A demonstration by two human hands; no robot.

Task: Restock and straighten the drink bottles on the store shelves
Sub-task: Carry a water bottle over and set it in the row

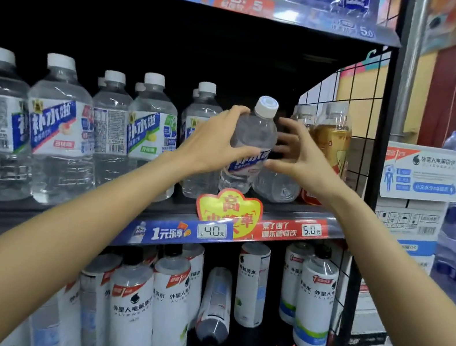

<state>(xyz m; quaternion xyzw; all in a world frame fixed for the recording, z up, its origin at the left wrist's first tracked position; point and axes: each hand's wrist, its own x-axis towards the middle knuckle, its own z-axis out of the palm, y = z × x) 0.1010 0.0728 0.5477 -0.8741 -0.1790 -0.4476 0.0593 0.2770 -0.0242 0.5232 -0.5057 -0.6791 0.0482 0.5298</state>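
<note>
Head view, left hand [212, 136] gripping clear white-capped bottle [251, 146] – seemingly tilted, right hand [300, 152] spread open

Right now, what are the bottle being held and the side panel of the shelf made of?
The water bottle in the left hand looks like clear glossy plastic: you see through it, and the white ribbed cap looks like opaque plastic. The side panel appears to be black wire grid, probably coated metal.
</note>
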